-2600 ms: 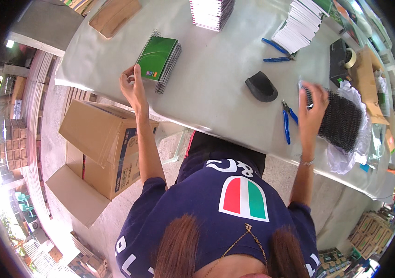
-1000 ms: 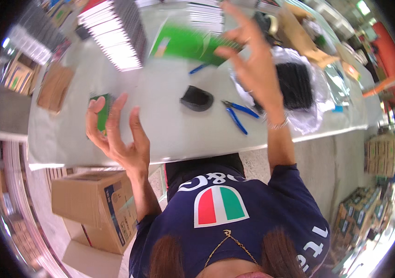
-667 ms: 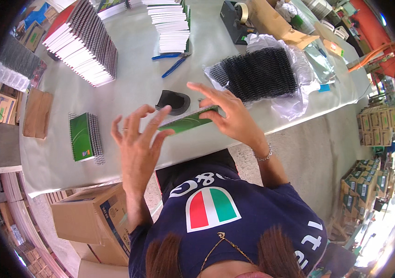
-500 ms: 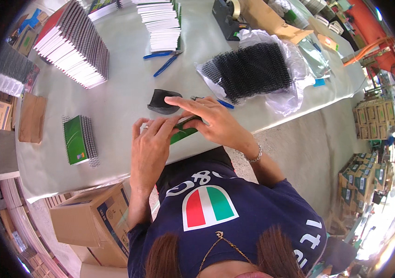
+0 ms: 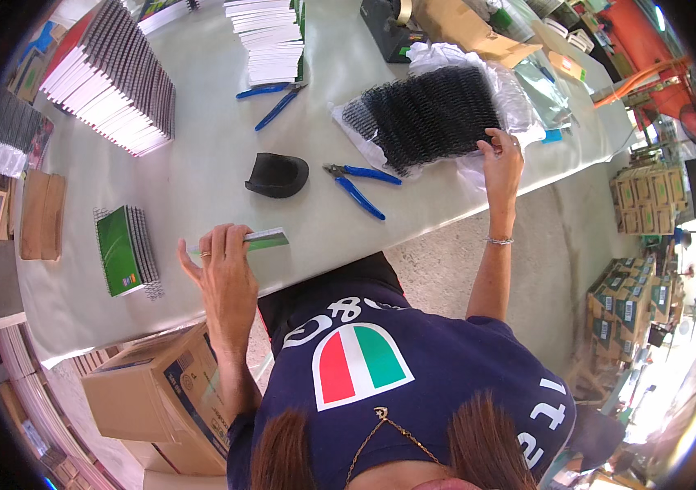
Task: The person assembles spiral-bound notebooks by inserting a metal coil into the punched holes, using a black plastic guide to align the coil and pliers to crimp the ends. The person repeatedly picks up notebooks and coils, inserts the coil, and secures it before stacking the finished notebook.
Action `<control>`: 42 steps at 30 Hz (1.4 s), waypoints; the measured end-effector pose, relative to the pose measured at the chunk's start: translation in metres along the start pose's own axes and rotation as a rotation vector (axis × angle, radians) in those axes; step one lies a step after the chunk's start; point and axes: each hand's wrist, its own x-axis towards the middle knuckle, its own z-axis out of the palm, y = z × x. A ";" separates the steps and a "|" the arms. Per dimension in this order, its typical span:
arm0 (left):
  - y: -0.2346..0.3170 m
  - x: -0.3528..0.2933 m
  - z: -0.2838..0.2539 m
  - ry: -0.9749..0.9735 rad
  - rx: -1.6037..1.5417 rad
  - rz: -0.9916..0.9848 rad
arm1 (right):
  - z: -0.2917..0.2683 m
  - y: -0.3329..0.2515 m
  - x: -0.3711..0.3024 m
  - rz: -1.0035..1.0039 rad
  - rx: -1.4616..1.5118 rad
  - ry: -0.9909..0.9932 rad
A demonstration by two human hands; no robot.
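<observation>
My left hand (image 5: 229,269) grips a thin green notebook (image 5: 268,239) on edge, above the near part of the table. At the right end of a pile of black spiral binding coils (image 5: 429,114), my right hand (image 5: 503,159) pinches the end of a coil; how many coils it grips is hidden. The pile rests on crumpled white plastic wrapping (image 5: 519,110). Between the hands lie blue-handled cutting pliers (image 5: 360,186) with their handles apart. A black curved holder (image 5: 277,175) sits just left of them.
Green spiral notebooks (image 5: 123,249) form a small stack at left. Behind them rises a tall notebook stack (image 5: 115,86), with another white-edged stack (image 5: 264,49) farther back. More blue pliers (image 5: 274,102) lie there. A tape dispenser (image 5: 393,33) stands at the back; a cardboard box (image 5: 156,392) is below the table.
My right hand has left the notebook and moved right to the coil pile, uncovering the pliers. My left hand, still holding the notebook, has shifted left and slightly nearer.
</observation>
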 end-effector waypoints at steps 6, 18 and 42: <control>0.011 -0.008 0.013 0.021 -0.101 -0.110 | 0.001 -0.002 -0.002 -0.052 0.055 0.029; 0.018 -0.005 0.042 0.302 -0.205 -0.148 | 0.000 -0.067 -0.013 0.063 1.281 -0.052; 0.014 0.000 0.054 0.380 -0.188 -0.124 | 0.046 -0.196 -0.106 -0.515 0.727 -0.810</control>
